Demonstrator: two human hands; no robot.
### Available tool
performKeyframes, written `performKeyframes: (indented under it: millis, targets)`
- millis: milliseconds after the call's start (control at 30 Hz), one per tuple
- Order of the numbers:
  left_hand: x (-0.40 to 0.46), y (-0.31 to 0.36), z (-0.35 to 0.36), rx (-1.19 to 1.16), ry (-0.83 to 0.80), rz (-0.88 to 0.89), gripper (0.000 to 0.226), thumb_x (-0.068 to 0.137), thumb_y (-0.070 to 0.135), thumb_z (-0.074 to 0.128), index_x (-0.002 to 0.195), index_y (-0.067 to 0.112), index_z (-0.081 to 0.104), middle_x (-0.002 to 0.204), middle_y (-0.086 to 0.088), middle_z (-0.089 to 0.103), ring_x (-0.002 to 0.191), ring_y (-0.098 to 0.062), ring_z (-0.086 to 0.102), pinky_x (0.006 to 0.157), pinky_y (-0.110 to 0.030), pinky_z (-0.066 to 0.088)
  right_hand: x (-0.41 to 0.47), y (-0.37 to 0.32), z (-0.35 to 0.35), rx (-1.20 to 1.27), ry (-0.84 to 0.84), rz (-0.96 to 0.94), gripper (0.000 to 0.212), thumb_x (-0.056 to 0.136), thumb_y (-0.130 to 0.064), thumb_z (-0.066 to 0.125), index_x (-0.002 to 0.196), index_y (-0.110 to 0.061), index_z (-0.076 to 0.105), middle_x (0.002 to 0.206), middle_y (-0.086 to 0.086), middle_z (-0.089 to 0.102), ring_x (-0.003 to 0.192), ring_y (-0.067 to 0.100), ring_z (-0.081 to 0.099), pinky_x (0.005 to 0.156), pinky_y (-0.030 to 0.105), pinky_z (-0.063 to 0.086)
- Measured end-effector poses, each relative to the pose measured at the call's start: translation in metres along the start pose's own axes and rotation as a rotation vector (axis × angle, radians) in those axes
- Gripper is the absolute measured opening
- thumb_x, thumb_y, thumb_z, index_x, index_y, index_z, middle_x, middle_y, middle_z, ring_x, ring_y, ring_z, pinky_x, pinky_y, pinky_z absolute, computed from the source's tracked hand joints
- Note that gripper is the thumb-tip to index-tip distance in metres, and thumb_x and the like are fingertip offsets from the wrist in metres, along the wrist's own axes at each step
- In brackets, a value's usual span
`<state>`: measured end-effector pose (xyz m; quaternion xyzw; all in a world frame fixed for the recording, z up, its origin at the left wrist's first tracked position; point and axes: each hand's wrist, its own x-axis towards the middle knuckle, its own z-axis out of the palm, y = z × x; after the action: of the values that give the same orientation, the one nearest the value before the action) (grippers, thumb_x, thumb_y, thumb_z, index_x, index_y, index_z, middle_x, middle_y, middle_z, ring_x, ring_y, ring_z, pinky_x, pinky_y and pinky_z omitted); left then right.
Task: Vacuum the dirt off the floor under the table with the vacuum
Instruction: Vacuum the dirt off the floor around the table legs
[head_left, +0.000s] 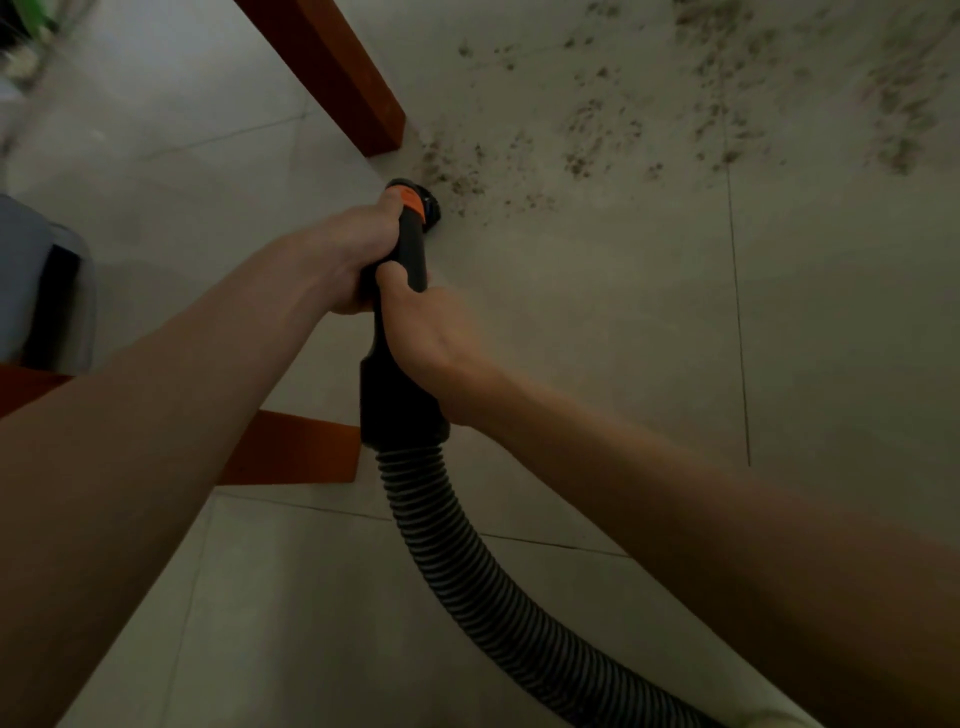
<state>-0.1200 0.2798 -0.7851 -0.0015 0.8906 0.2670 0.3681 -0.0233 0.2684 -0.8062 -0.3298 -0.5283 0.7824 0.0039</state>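
We grip the black plastic vacuum wand (402, 260) with both hands. Our left hand (347, 254) sits higher on the tube, its fingers wrapped round it from the left and its thumb lying along the top toward the orange band (410, 203) near the tip. Our right hand (423, 332) holds the tube just behind the left, thumb curled over the top and the other fingers closed round the far side, out of sight. Just ahead of the left thumb, the round black nozzle mouth (428, 203) meets the pale tiled floor (597, 338); we cannot tell whether it touches the tile or sits just above it. Beyond the nozzle, up and to the right of our fingers, dark specks of dirt (587, 140) lie scattered over the tile, thickest near the foot of the reddish-brown wooden table leg (337, 78), which stands just ahead and left of the left hand. Behind the right wrist the wand widens into a black cuff (400, 405), and from it the ribbed black flexible hose (467, 561) curves back toward us and to the right. A second reddish-brown wooden piece (296, 447) lies under our left forearm, and a grey object (36, 291) stands far left of the hands.
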Motion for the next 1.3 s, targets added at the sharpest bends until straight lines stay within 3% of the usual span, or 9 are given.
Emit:
performKeyframes:
  millis: [167,367,433,533,667,733,867,1100,1300]
  targets:
    - [0.012,0.011,-0.001,-0.004,0.006,0.013,0.056,0.098,0.052,0.031,0.078,0.004,0.05,0.071,-0.007,0.056,0.057,-0.015,0.053,0.052,-0.023,0.046,0.018,-0.006,-0.003,-0.027,0.026,-0.022,0.035,0.096,-0.041,0.035,0.093,-0.01,0.05,0.066,0.003,0.049,0.055,0.018,0.049,0.052,0.026,0.04]
    - [0.03,0.025,-0.002,-0.002,0.019,0.039,0.05,0.098,0.051,0.034,0.08,0.007,0.048,0.072,-0.006,0.055,0.055,-0.014,0.052,0.045,-0.018,0.045,0.038,-0.013,-0.008,-0.076,0.054,-0.086,0.038,0.098,-0.042,0.033,0.078,-0.013,0.047,0.063,0.002,0.049,0.054,0.016,0.049,0.049,0.025,0.037]
    - [0.037,0.03,-0.001,0.006,0.028,0.043,0.051,0.099,0.051,0.032,0.093,0.004,0.053,0.081,-0.008,0.06,0.063,-0.016,0.058,0.041,-0.017,0.046,0.046,-0.016,-0.009,-0.073,0.064,-0.101,0.036,0.098,-0.042,0.033,0.083,-0.013,0.047,0.065,0.002,0.048,0.055,0.015,0.048,0.049,0.026,0.035]
    - [0.047,0.039,-0.001,0.0,0.04,0.032,0.062,0.098,0.054,0.03,0.127,0.003,0.048,0.111,-0.009,0.061,0.079,-0.017,0.061,0.058,-0.024,0.049,0.061,-0.02,-0.009,-0.08,0.078,-0.125,0.032,0.098,-0.041,0.032,0.092,-0.012,0.046,0.067,0.002,0.047,0.058,0.016,0.047,0.05,0.027,0.032]
    - [0.06,0.051,0.001,0.008,0.064,0.054,0.065,0.097,0.057,0.03,0.129,0.004,0.047,0.104,-0.007,0.062,0.067,-0.014,0.057,0.05,-0.023,0.047,0.078,-0.026,-0.013,-0.052,0.102,-0.121,0.031,0.096,-0.042,0.034,0.1,-0.013,0.045,0.07,0.003,0.049,0.06,0.017,0.049,0.051,0.027,0.034]
    - [0.067,0.056,0.002,0.026,0.084,0.067,0.065,0.097,0.057,0.029,0.131,0.004,0.046,0.112,-0.007,0.062,0.067,-0.014,0.057,0.049,-0.023,0.046,0.084,-0.028,-0.016,-0.046,0.112,-0.121,0.03,0.096,-0.042,0.036,0.099,-0.014,0.046,0.07,0.003,0.05,0.06,0.017,0.05,0.052,0.027,0.036]
    - [0.079,0.065,0.005,0.032,0.111,0.061,0.068,0.097,0.058,0.027,0.134,0.004,0.043,0.124,-0.007,0.06,0.084,-0.016,0.062,0.055,-0.024,0.047,0.097,-0.032,-0.021,-0.074,0.103,-0.141,0.031,0.097,-0.042,0.034,0.096,-0.014,0.045,0.069,0.003,0.049,0.059,0.017,0.049,0.052,0.028,0.035]
    - [0.1,0.068,0.007,-0.048,0.111,0.113,0.068,0.096,0.059,0.028,0.14,0.007,0.036,0.137,-0.008,0.051,0.115,-0.019,0.057,0.092,-0.029,0.049,0.105,-0.033,-0.028,-0.079,0.114,-0.141,0.032,0.098,-0.043,0.033,0.089,-0.014,0.045,0.065,0.001,0.047,0.054,0.015,0.046,0.05,0.025,0.034]
    - [0.09,0.054,0.006,-0.003,0.024,0.141,0.066,0.098,0.057,0.026,0.136,0.005,0.04,0.121,-0.011,0.059,0.091,-0.02,0.059,0.068,-0.028,0.05,0.088,-0.021,-0.021,-0.048,0.134,-0.146,0.039,0.098,-0.04,0.035,0.069,-0.016,0.043,0.063,0.003,0.049,0.055,0.017,0.048,0.053,0.026,0.039]
